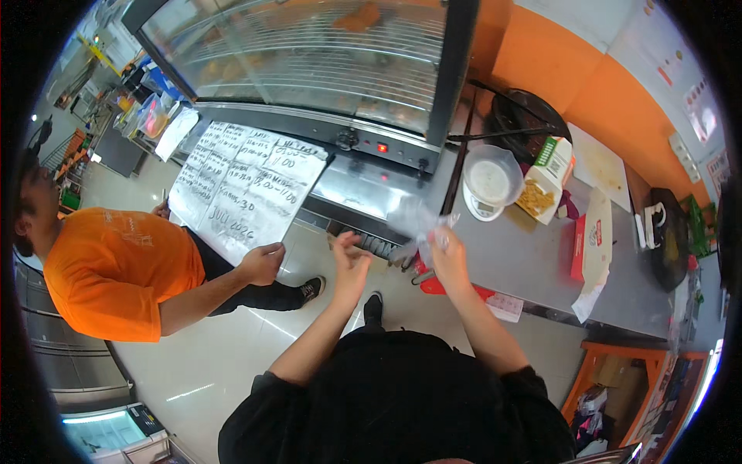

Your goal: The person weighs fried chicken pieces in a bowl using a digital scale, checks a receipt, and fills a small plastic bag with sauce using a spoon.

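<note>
My right hand (pixel 448 255) grips a crumpled clear plastic bag (pixel 413 216), which is blurred. The bag hangs over the front edge of the steel base of a glass-fronted heated display cabinet (pixel 319 58). To the left of the bag, my left hand (pixel 351 264) is raised with its fingers bent and apart, and nothing shows in it. A small white kitchen scale (pixel 486 211) stands on the counter to the right of my right hand. On the scale sits a translucent plastic tub (pixel 493 174).
At left, a person in an orange shirt (pixel 110 267) holds a large handwritten sheet (pixel 246 185). The steel counter (pixel 522 272) carries an opened carton with yellow food (pixel 536 200), a red and white box (pixel 591 243), a dark pan (pixel 527 124) and a white cutting board (pixel 600 162).
</note>
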{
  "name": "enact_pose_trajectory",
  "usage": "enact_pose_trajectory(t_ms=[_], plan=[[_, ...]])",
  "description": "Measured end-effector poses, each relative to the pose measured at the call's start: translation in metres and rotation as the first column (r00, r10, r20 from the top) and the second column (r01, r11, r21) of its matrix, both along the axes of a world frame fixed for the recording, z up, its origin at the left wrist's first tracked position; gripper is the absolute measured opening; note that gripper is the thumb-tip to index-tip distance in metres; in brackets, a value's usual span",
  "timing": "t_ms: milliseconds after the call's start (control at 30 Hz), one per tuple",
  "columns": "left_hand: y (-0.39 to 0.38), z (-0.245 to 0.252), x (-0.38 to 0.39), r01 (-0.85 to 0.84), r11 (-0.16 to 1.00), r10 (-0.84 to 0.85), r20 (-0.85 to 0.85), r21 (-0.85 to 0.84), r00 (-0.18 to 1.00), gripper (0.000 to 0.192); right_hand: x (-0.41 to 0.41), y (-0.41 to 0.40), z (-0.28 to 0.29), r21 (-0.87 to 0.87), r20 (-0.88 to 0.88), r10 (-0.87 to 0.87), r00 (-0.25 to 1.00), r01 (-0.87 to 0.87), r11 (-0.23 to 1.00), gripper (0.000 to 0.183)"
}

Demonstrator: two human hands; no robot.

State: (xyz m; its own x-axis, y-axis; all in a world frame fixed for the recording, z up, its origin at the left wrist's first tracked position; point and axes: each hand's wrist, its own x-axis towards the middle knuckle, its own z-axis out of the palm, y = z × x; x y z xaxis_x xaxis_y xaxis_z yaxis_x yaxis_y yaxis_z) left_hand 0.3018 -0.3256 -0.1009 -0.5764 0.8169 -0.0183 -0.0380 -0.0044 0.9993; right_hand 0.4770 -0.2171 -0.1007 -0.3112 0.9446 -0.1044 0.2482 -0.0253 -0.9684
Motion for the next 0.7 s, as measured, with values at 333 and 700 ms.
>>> enact_pose_trajectory(t_ms=[333,700], plan=[[0.139,-0.040,-0.062,0.395,0.909,-0.364,-0.709,-0.130,0.604,0.043,-0.114,0.112,-0.030,0.002,0.533,0.213,0.819,-0.253,0.967,0.060],[0.228,-0.128,-0.093,0.031,0.998,-0.061,-0.997,-0.063,-0.056,0.026,0.164,-0.155,-0.098,-0.217,0.247,0.188,0.951,-0.135,0.967,0.032]])
